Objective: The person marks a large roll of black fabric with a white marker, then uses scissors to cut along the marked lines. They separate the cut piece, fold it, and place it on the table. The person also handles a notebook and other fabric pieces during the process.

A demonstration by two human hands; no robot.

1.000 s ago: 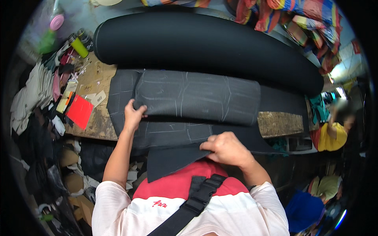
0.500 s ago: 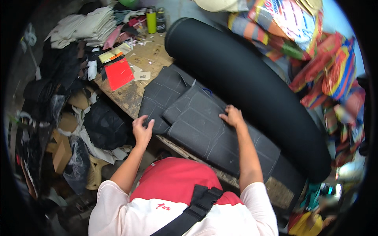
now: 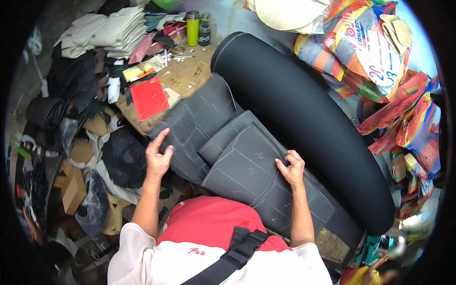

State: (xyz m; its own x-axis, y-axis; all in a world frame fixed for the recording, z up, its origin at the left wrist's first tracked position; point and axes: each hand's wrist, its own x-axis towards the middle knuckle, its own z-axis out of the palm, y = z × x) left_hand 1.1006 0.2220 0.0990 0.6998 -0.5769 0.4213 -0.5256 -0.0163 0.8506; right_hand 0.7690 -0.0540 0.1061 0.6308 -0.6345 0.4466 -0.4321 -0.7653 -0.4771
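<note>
At the far left, heaps of dark scraps and cardboard pieces (image 3: 76, 183) are seen below the bench edge, and a stack of folded pale cloth (image 3: 111, 33) is piled at the upper left. A red flat booklet (image 3: 149, 98) lies on the wooden workbench (image 3: 183, 78), with a yellow-green can (image 3: 192, 28) and a darker can (image 3: 204, 29) standing side by side at the back of the bench.

The left hand (image 3: 157, 156) is laid on the near left edge of the lower grey sheet (image 3: 197, 123) — fingers spread and held apart, the palm pressed flat on the fabric rather than closed round it. This sheet is marked with faint chalk lines and hangs slightly over the bench edge.

A second grey chalk-marked panel (image 3: 251, 178) is lying on top of the first, slanting down toward the right. Its upper right edge is pinched by the right hand (image 3: 291, 168), the fingers curled together onto the fabric just beside the big black roll (image 3: 304, 114).

That roll is stretched diagonally across the bench from the upper middle to the lower right, touching the grey sheets along its near side. Beyond it, at the right, bright striped woven bags (image 3: 403, 109) are stacked, with a pale round hat (image 3: 289, 13) resting above them.
</note>
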